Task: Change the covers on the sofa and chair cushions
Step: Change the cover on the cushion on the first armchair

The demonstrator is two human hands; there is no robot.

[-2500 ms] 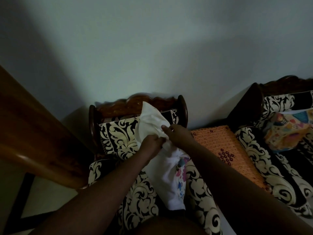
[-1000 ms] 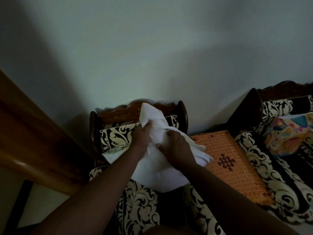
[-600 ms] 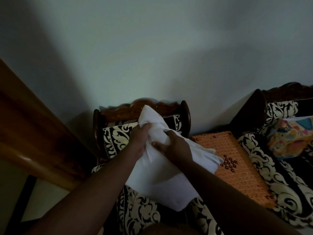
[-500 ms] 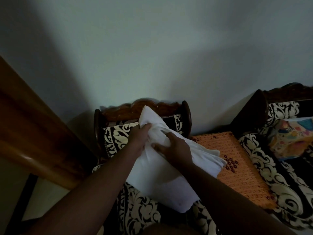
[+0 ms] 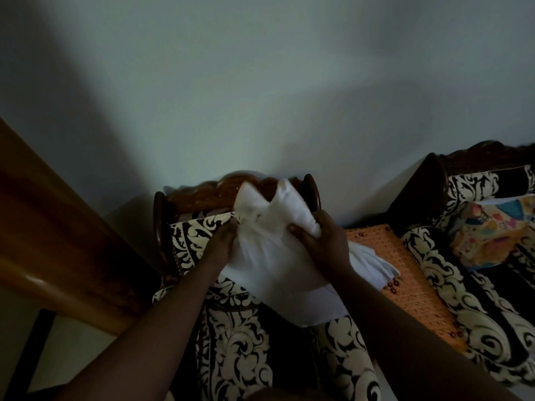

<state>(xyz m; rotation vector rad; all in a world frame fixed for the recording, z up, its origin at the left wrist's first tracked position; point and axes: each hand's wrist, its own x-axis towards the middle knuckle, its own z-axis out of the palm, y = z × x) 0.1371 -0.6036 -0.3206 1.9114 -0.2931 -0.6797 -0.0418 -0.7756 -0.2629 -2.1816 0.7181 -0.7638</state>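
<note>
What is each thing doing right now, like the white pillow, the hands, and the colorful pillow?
White cushion: bunched, held over the chair.
Left hand: closed on the cushion's left side.
Right hand: gripping its upper right.
Chair: black-and-cream covers on.
Orange mat: lying flat between the seats.
Colorful cushion: resting on the sofa, untouched.

I hold a white cushion (image 5: 269, 256) over the chair (image 5: 231, 328) at six o'clock. My left hand (image 5: 223, 244) pinches its left edge; my right hand (image 5: 321, 241) clamps its upper right side, thumb pressed into the cloth. The cushion's two top corners poke up before the chair's carved back (image 5: 208, 192). At three o'clock lies an orange mat (image 5: 405, 282), then a sofa (image 5: 463, 299) bearing a colourful cushion (image 5: 492, 233).
</note>
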